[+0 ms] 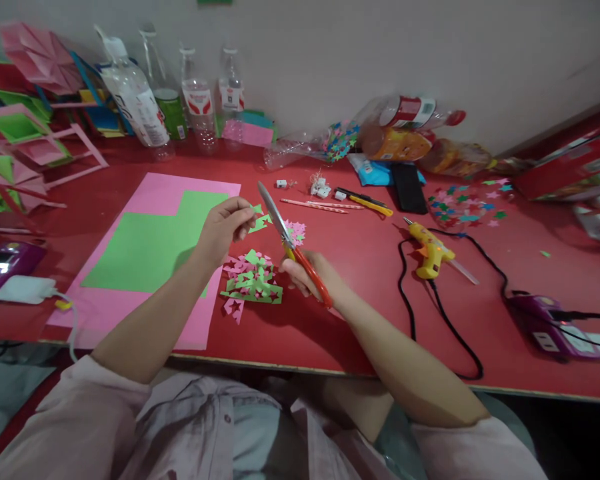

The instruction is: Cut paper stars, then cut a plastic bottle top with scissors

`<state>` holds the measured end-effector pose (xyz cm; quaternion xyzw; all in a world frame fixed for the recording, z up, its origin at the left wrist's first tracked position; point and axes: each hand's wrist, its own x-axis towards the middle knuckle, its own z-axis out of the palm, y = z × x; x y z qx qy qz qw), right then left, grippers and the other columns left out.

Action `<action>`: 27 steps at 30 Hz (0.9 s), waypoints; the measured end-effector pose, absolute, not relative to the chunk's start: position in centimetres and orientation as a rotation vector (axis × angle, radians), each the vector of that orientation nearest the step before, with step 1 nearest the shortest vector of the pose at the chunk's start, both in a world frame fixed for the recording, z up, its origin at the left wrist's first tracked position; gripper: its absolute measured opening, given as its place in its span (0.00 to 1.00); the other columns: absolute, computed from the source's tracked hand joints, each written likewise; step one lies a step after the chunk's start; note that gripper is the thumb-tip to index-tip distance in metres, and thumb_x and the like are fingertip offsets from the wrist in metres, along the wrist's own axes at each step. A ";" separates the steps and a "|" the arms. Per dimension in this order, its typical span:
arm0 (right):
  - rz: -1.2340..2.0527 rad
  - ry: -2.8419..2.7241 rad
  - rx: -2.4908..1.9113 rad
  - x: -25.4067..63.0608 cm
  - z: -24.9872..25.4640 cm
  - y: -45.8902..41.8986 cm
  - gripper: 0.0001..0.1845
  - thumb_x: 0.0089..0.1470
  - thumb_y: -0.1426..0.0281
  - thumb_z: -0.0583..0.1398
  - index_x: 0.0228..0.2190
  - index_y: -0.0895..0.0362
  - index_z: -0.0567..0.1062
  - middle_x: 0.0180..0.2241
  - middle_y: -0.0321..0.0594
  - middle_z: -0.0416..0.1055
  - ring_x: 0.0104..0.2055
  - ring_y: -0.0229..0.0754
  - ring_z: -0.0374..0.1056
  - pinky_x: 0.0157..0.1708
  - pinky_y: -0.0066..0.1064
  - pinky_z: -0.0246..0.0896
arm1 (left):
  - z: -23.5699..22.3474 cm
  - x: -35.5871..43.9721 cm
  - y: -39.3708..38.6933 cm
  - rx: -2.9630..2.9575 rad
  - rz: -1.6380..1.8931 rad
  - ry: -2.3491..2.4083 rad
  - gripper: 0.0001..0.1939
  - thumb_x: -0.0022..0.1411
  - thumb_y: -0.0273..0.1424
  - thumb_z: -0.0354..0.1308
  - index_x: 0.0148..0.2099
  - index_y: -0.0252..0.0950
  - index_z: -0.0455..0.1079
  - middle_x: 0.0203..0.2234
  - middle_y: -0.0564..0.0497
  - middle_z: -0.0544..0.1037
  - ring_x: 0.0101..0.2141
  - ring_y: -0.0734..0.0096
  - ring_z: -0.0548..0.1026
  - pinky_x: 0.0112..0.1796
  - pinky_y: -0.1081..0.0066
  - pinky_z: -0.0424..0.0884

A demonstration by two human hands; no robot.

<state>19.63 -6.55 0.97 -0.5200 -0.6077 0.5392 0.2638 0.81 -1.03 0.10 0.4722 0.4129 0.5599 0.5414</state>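
The person wears a pale pink shirt [180,417] with loose, elbow-length sleeves [97,400] at eight and five o'clock. Toward seven, one small dark button [227,419] sits beside a light grey top [260,433].

red-hdl scissors [285,235] in r hand [313,272], tilted; green scrap [259,224] in l hand [230,223]

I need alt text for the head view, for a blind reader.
A person's right hand holds orange-handled scissors above a red table, while a bit of green paper shows at the left hand. Pink and green scraps are piled below; a green sheet on a pink sheet lies left, a glue gun right.
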 end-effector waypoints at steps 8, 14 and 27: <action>1.380 -1.816 -1.465 19.8 0.9 -6.6 0.25 0.48 0.46 0.60 0.22 0.55 0.67 0.16 0.31 0.62 0.18 0.34 0.57 0.20 0.28 0.51 | 0.3 0.4 -0.6 1.096 1.499 0.989 0.07 0.51 0.28 0.56 0.24 0.37 0.63 0.15 0.59 0.67 0.14 0.86 0.58 0.16 0.79 0.51; 1.420 -1.858 -1.478 20.0 0.1 -5.8 0.25 0.45 0.45 0.62 0.22 0.55 0.67 0.16 0.31 0.62 0.18 0.34 0.56 0.20 0.28 0.52 | 0.4 0.3 -0.7 1.097 1.517 0.976 0.06 0.50 0.27 0.56 0.23 0.37 0.63 0.15 0.59 0.67 0.14 0.86 0.58 0.15 0.79 0.52; 1.573 -1.766 -1.373 20.0 0.6 -6.4 0.27 0.50 0.43 0.58 0.26 0.56 0.69 0.15 0.27 0.57 0.17 0.33 0.56 0.24 0.31 0.64 | 0.5 -0.1 -0.4 1.165 1.488 0.985 0.05 0.50 0.27 0.57 0.24 0.36 0.65 0.15 0.58 0.69 0.14 0.86 0.59 0.15 0.80 0.52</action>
